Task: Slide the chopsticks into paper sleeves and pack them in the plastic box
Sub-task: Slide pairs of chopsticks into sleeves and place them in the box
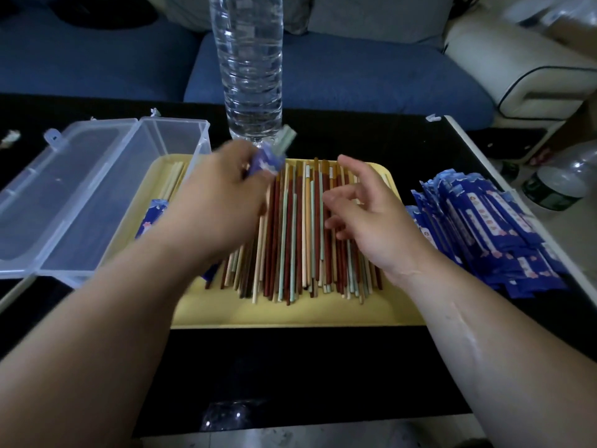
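Several loose chopsticks [300, 234] in brown, pale green and cream lie side by side on a yellow tray [290, 313]. My left hand [223, 202] grips a blue paper sleeve [266, 161] with pale green chopstick ends sticking out at its far end, blurred, above the tray's far left. My right hand [368, 211] hovers over the right part of the pile, fingers loosely curled, holding nothing. The clear plastic box [97, 195] stands to the left with its lid folded open. Another sleeved pair [151, 218] lies at the tray's left edge, partly hidden by my left forearm.
A heap of blue paper sleeves [484, 231] lies right of the tray. A tall clear water bottle [248, 66] stands just behind the tray. A second bottle [559, 182] lies at the far right off the black table [290, 376]. A blue sofa [339, 76] is behind.
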